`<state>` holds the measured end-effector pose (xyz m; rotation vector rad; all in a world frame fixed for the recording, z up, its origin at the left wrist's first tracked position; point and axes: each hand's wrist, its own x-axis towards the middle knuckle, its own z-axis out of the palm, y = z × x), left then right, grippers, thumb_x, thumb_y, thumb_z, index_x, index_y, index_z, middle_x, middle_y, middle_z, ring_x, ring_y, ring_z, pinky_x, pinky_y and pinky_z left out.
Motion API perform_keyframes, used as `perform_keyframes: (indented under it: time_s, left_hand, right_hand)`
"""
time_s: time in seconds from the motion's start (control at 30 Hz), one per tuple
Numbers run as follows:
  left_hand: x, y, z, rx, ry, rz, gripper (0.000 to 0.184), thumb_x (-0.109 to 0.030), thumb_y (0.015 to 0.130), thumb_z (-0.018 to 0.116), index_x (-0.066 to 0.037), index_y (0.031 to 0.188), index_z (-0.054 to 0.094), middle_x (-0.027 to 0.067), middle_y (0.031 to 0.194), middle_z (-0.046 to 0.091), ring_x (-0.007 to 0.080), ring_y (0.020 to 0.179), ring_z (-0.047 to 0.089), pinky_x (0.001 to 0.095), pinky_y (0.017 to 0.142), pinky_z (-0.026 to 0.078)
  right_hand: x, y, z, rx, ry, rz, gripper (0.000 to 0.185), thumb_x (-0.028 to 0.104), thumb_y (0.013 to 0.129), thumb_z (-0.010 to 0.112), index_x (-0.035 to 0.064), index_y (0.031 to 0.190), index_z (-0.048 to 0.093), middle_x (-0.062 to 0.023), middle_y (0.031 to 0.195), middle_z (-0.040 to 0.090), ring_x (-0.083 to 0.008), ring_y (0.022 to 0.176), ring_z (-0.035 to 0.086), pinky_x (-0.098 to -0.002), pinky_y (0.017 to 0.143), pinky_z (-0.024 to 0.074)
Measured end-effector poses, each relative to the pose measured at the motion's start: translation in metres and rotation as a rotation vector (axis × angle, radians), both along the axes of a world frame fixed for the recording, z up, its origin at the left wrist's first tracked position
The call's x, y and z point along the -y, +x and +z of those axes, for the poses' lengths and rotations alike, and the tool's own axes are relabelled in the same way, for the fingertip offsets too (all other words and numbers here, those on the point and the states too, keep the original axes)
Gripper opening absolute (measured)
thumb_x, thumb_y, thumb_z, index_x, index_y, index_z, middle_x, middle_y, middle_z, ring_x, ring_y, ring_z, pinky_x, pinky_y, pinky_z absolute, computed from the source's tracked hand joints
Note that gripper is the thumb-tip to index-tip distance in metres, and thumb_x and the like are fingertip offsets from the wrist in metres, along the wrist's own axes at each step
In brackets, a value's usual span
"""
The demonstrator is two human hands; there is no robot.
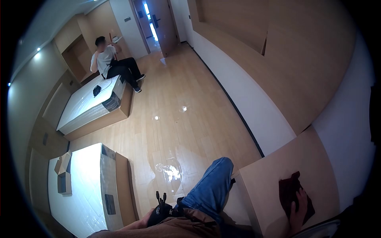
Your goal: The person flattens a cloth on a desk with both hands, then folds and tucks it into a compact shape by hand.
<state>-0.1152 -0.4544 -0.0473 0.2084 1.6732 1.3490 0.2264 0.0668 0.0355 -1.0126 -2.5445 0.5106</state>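
At the lower right, my right hand [299,208] rests on a dark maroon cloth [287,191] on a light wooden desk top [265,180]. Its fingers are bent and its thumb stands off to the left, with cloth gathered between them. The cloth is crumpled, and a small end sticks out at its far corner. At my waist, my left hand [150,217] is by a black item [162,210] with short cable ends sticking up from it. The fingers of that hand are hidden behind the item and in shadow.
My leg in blue jeans [210,190] is beside the desk. Two plastic-wrapped mattresses on bed bases stand left; an opened cardboard box [63,178] sits on the nearer mattress [85,198]. A person [106,59] sits on the farther mattress [85,99]. A door [160,27] stands ajar.
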Motion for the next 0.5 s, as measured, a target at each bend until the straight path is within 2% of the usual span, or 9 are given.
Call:
perform_keyframes:
  time_s: [0.17, 0.27, 0.5]
  left_hand:
    - [0.001, -0.002, -0.006, -0.014, -0.043, -0.031, 0.043, -0.019, 0.097, 0.071, -0.002, 0.136, 0.062, 0.0089, 0.126, 0.069, 0.0153, 0.116, 0.061, 0.0329, 0.103, 0.047]
    - [0.001, -0.003, -0.005, -0.114, 0.018, -0.112, 0.042, -0.020, 0.098, 0.070, -0.002, 0.135, 0.062, 0.0092, 0.126, 0.069, 0.0162, 0.116, 0.061, 0.0332, 0.103, 0.047]
    - [0.003, -0.001, -0.009, -0.055, 0.032, -0.047, 0.043, -0.020, 0.099, 0.070, -0.002, 0.136, 0.061, 0.0093, 0.127, 0.069, 0.0168, 0.118, 0.061, 0.0339, 0.104, 0.047]
  right_hand:
    - [-0.001, 0.000, 0.000, 0.004, -0.020, -0.007, 0.042, 0.023, 0.105, 0.055, 0.0006, 0.140, 0.059, -0.0191, 0.153, 0.053, -0.0395, 0.148, 0.041, -0.0507, 0.122, 0.0310]
    - [-0.003, 0.001, -0.001, -0.001, -0.021, -0.002, 0.043, 0.023, 0.104, 0.055, 0.0007, 0.140, 0.059, -0.0188, 0.153, 0.053, -0.0393, 0.148, 0.041, -0.0506, 0.122, 0.0308]
    - [-0.002, 0.001, -0.001, 0.025, -0.010, -0.012, 0.042, 0.022, 0.104, 0.055, 0.0012, 0.141, 0.058, -0.0183, 0.154, 0.052, -0.0391, 0.148, 0.041, -0.0504, 0.122, 0.0305]
